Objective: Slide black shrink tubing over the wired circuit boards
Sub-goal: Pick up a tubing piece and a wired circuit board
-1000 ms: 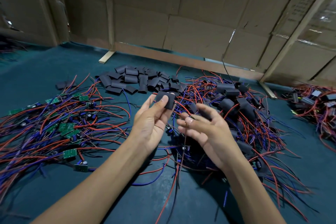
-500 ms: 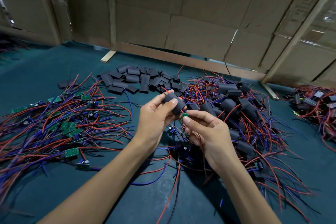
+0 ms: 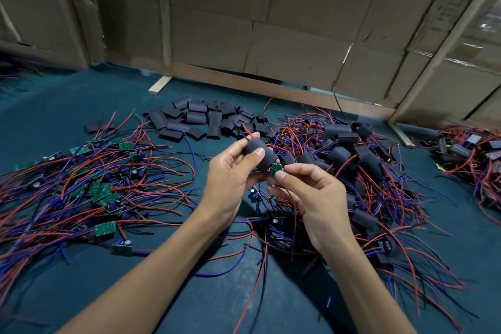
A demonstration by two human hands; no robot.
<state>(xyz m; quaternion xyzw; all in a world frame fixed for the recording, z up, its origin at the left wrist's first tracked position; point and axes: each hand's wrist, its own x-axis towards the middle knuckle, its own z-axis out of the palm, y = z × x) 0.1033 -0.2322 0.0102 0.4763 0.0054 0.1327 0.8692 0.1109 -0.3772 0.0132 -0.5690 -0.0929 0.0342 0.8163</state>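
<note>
Above the middle of the teal worktop, the left hand (image 3: pixel 230 171) pinches a black shrink-tube sleeve (image 3: pixel 259 153) while the right hand (image 3: pixel 311 192) pinches a small green circuit board (image 3: pixel 276 170) at its mouth; a corner or wire could snag, buckling the soft sleeve.

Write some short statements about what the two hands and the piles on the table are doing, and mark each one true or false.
1. The left hand holds a black tube. True.
2. The right hand is empty. False: it pinches a small green board at the tube's lower end.
3. Loose black tubes lie in a pile beyond the hands. True.
4. The table is red. False: it is dark teal.
</note>
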